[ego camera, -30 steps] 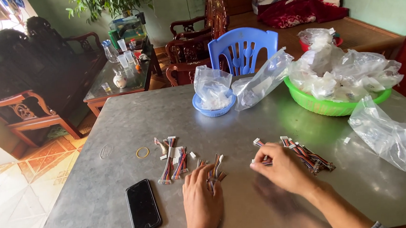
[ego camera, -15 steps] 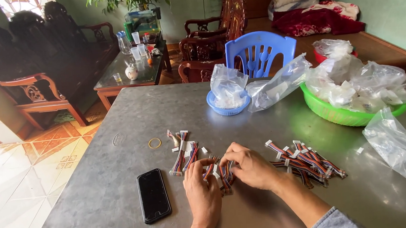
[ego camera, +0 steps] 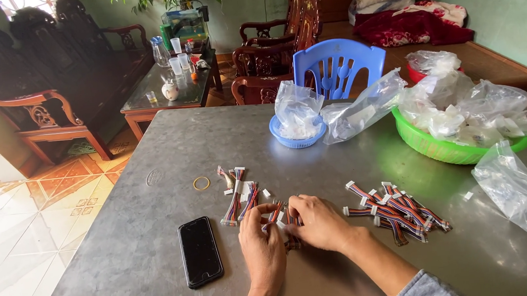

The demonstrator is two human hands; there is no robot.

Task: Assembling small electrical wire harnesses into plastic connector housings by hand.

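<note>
Your left hand [ego camera: 264,254] and right hand [ego camera: 319,223] covering most of the short multicoloured wire bundle [ego camera: 274,213], your forearms cut by bottom edge, clear crumpled plastic bag [ego camera: 524,196] cropped at right

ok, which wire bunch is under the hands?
The middle bunch, between left hand and right hand; the left bunch and right pile lie untouched.
</note>
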